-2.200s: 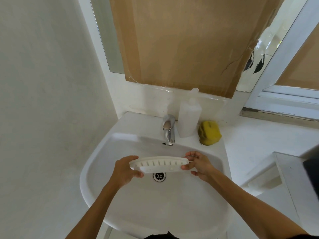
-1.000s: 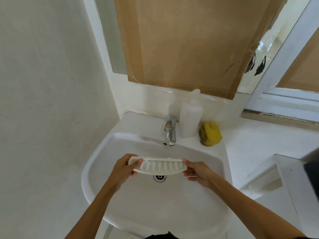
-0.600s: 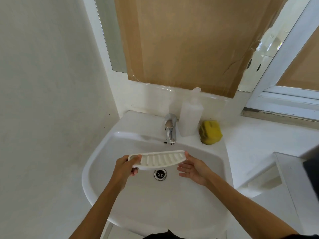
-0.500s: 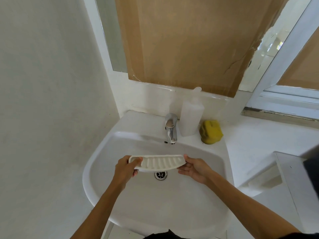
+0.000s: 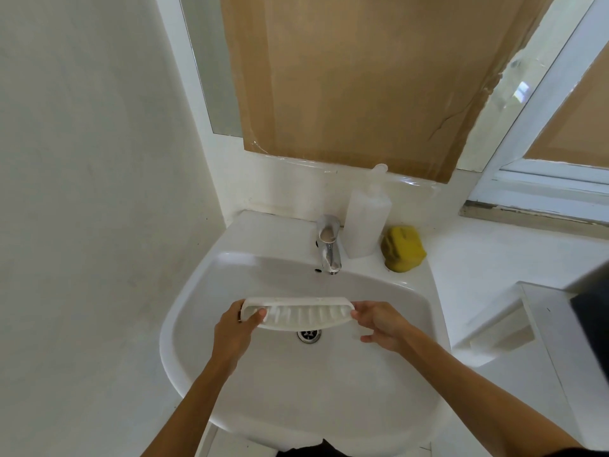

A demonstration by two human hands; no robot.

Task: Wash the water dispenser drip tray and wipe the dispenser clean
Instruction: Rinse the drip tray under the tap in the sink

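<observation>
The white ribbed drip tray (image 5: 303,314) hangs level over the white sink basin (image 5: 230,278), just above the drain (image 5: 308,335). My left hand (image 5: 235,328) grips its left end, thumb on the ribbed face. My right hand (image 5: 379,323) holds its right end with the fingertips. The chrome tap (image 5: 328,245) stands behind the tray; no water shows under it. A yellow sponge (image 5: 402,248) lies on the sink's back right corner.
A white pump bottle (image 5: 366,219) stands between tap and sponge. Brown cardboard (image 5: 362,77) covers the mirror above. A white wall closes in on the left. A white counter with a recessed white piece (image 5: 504,331) lies to the right.
The tray has been turned in my hands over the drain, its ribbed face now towards me. My right hand briefly loosened and now holds the right end again.
</observation>
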